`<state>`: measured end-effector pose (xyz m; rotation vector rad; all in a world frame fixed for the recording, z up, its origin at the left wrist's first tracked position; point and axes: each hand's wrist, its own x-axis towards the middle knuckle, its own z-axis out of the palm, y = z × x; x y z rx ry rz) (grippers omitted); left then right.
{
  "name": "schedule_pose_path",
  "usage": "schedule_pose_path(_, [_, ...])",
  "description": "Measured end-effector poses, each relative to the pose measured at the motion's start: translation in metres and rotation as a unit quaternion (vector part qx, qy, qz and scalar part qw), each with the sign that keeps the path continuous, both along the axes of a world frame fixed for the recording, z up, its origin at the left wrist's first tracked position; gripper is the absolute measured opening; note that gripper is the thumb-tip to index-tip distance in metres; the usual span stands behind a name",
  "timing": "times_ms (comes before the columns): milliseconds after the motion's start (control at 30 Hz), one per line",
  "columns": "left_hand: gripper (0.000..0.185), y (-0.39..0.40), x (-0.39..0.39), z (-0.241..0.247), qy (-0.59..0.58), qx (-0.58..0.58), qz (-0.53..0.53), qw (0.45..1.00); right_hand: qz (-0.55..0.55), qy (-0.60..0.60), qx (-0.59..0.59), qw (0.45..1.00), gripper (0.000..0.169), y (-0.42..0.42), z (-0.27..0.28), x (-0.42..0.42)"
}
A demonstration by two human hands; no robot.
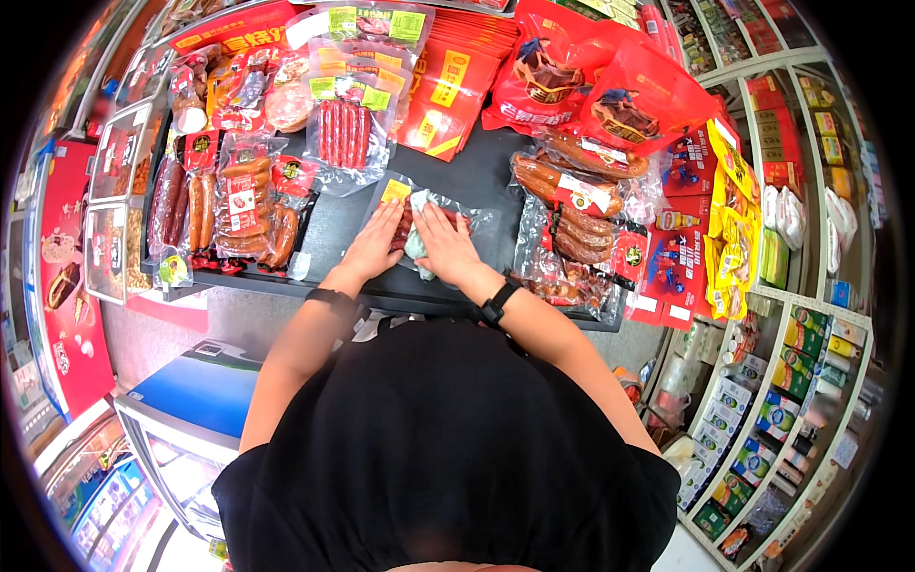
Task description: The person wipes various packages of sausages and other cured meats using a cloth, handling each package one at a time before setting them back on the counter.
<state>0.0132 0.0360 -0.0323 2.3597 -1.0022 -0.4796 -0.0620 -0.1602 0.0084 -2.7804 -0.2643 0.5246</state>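
A clear vacuum pack of dark red sausages point(457, 214) lies flat on the black table point(450, 168) in front of me. My left hand point(373, 242) rests on the pack's left side, fingers stretched across it by a yellow label point(395, 191). On the pack's middle lies a crumpled pale green cloth point(417, 247). My right hand point(449, 244) holds the cloth down against the plastic, its fingers extended. The two hands are close together, with the cloth partly between them. Much of the sausage is hidden under my hands and the cloth.
Packs of sausages point(243, 193) crowd the table's left, others point(572, 189) its right. Red-stick packs point(350, 132), stacked red packets point(447, 86) and large red bags point(543, 71) stand behind. Clear bins point(107, 243) flank the left side, stocked shelves point(775, 297) the right. A blue-topped cabinet point(196, 390) is lower left.
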Motion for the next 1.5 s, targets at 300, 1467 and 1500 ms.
schedule_pose_path(300, [0.098, 0.0, -0.002, 0.007, 0.006, 0.01, -0.002, 1.0, -0.041, 0.008, -0.072, 0.997, 0.095, -0.037, 0.003, -0.049])
schedule_pose_path(1467, [0.013, -0.009, 0.064, 0.104, 0.148, -0.003, 0.034, 0.988, -0.309, 0.2, 0.538, 0.758, 0.049, -0.103, 0.042, -0.057])
schedule_pose_path(1500, [0.013, -0.013, 0.069, 0.094, 0.139, 0.014, 0.019, 0.99, -0.324, 0.193, 0.526, 0.762, 0.045, -0.099, 0.032, -0.057])
